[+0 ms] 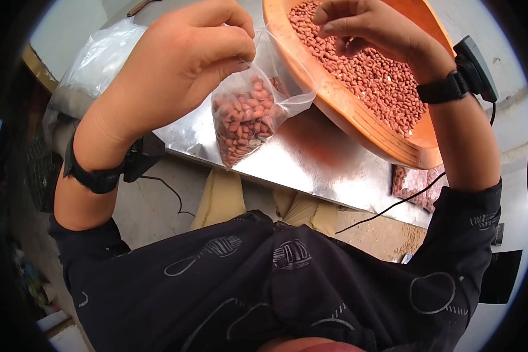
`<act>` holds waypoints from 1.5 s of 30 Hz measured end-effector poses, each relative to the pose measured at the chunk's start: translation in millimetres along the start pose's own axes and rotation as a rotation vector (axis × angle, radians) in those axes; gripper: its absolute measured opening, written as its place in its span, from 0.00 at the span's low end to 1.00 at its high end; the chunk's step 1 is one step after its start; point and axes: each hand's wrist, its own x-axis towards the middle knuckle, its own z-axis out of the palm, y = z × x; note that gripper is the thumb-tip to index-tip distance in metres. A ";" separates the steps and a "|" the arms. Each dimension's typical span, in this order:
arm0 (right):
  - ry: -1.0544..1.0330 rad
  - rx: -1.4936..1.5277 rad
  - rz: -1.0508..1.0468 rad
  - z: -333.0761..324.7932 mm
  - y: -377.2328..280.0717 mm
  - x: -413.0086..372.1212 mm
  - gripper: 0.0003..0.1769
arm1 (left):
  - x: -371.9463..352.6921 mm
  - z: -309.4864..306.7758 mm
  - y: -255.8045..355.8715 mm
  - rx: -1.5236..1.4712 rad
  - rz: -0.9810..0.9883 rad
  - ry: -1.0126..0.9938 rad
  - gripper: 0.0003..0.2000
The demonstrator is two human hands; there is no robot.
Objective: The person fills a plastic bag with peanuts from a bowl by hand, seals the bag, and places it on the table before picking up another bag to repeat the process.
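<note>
Left hand (182,64): the fingers (229,50) are closed in a pinch on the upper edge of a small clear plastic bag (249,114). The thumb side and forefingers press together on the film, and the bag hangs below the knuckles. One side of the bag mouth stands open toward the bowl.

Right hand (364,26): the fingers (334,23) are curled inward and bunched together, with the tips down on the red-brown peanuts (375,82). Whether the fingers enclose any peanuts cannot be determined.

Containers:
- The small clear plastic bag is filled in its lower part with the same kind of peanuts. The upper part is empty film.
- A round orange bowl (358,120) holds a deep layer of peanuts. It is tilted, with its low rim toward the bag.
- A second clear bag of peanuts (416,185) lies partly under the bowl's edge.

Position: the hanging bag is directly under the left fingers and just beside the bowl's rim, above a table (299,158) covered in silvery sheet. The right hand is inside the bowl, near the bag mouth but apart from it.

Each wrist carries a black wrist strap (97,176) with a small device. A heap of clear plastic bags (100,58) lies on the table's far left.
</note>
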 end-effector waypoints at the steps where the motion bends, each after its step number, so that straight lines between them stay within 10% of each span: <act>1: 0.035 -0.088 0.011 -12.8 27.9 3.3 0.12 | 0.8 -0.3 0.0 0.019 0.032 0.007 0.08; 6: -0.124 -0.313 0.545 -37.7 100.5 4.9 0.50 | 4.0 0.7 -5.9 0.135 0.205 0.074 0.10; 12: -0.073 -0.020 0.426 -16.6 149.1 26.6 0.62 | 10.3 5.3 -8.5 0.115 0.316 0.096 0.12; 17: 0.079 0.147 0.329 2.8 115.5 47.1 0.56 | 8.9 3.2 -7.6 0.136 0.291 0.069 0.14; 26: 0.173 0.067 0.073 10.4 115.0 67.5 0.05 | 14.1 -1.3 -0.8 0.133 0.259 0.057 0.13; 45: -0.289 -0.106 -0.212 43.4 -31.3 10.9 0.03 | 13.5 1.8 -9.7 0.169 0.222 0.098 0.05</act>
